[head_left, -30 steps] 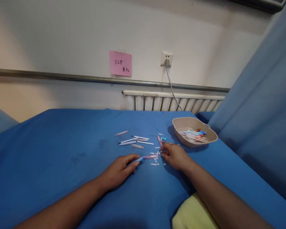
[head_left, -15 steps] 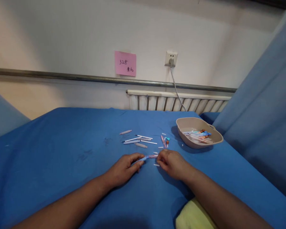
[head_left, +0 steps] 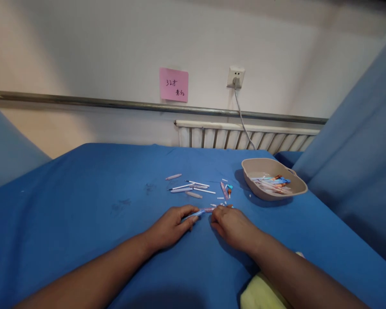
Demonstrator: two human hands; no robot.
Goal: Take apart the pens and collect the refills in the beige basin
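Edges and room: the blue cloth (head_left: 67, 214) stretches broadly left of the left hand (head_left: 172, 225), its far edge short of the wall (head_left: 116, 51). The left hand pinches the pen (head_left: 197, 213) between thumb and fingers, low over the cloth at near centre. Far of it lie the loose pens (head_left: 182, 190), with cloth between. The right hand (head_left: 233, 225) sits just right of the pen, fingers curled down; what they pinch, if anything, cannot be told. Small white pieces (head_left: 220, 198) and a pink barrel (head_left: 224, 190) lie just beyond it. The basin (head_left: 270, 195) stands far right, well apart from both hands; the yellow cloth (head_left: 260, 294) lies near right, by the right forearm.

Changes against one second ago: the left hand's grip is unaltered; the right hand has moved left, closer to the left hand, and now covers the pen's pink end and most of the white pieces. Loose pens and basin keep their arrangement.

Materials: the blue cloth is smooth fabric, darkly smudged at left. The pen is slim, blue then pink. The white pieces are short and narrow. The basin is beige, round-cornered, holding assorted pens. The yellow cloth looks soft.
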